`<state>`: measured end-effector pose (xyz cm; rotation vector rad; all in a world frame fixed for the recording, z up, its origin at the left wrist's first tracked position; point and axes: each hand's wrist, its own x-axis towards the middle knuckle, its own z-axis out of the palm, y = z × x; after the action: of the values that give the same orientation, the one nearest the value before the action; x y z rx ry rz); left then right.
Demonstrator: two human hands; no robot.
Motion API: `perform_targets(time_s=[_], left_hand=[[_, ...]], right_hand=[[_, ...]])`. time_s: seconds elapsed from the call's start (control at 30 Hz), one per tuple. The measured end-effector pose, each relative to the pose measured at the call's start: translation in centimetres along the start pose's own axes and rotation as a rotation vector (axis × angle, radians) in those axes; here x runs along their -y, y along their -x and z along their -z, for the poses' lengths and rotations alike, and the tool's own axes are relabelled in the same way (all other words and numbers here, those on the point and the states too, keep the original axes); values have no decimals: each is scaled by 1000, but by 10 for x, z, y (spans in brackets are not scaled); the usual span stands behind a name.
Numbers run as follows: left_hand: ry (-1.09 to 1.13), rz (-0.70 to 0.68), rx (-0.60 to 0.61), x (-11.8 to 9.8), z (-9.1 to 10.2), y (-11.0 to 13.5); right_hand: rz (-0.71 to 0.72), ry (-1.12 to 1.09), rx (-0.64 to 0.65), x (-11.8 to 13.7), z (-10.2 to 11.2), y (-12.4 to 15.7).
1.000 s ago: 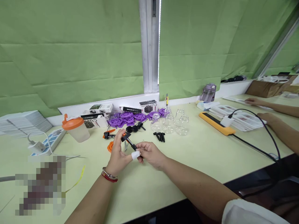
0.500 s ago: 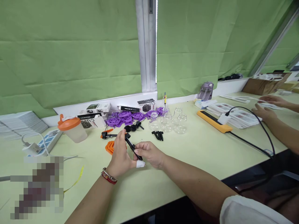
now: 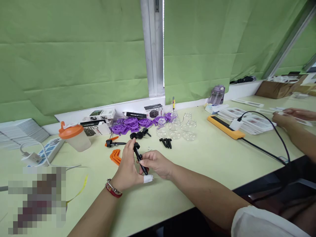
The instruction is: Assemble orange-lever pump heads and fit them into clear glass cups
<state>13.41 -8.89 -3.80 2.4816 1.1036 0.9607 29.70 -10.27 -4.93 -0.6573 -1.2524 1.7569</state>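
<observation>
Black plastic rod (image 3: 140,158): pinched between left hand (image 3: 128,168) and right hand (image 3: 158,163), both closed on it, just above pale green table (image 3: 209,158).
Clear glass jars (image 3: 176,128): about six, behind.
Orange brackets (image 3: 115,156): two, beside left hand.

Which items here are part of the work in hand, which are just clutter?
In hand: black rod piece, gripped by left hand and right hand; orange parts, black pegs, purple discs, glass jars close by.

Lying about: orange-lid cup, power strip, purple bottle, co-worker's card stacks.
</observation>
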Motion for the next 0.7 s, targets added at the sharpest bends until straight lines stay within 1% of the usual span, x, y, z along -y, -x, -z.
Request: perform_targets(time_s=[0.13,0.23,0.33,0.47,0.6,0.7], left_hand=[[30,-2,-4,-4,1,0],[45,22,-18,-8,2,1],[35,43,-52,-12,2,1],[14,63,-67,-14,3,1],[5,87,-41,-16,6,2],[-14,84,13,-15,8,3]], right_hand=[[-3,-2,5,-1,0,-1],[4,-4,-2,-4,1,-3],[13,-16,3,-7,3,-5],[2,-60,8,-9,4,-5],[-48,-98,16,-6,3,-4],[-85,-122,19,-4,3,-4]])
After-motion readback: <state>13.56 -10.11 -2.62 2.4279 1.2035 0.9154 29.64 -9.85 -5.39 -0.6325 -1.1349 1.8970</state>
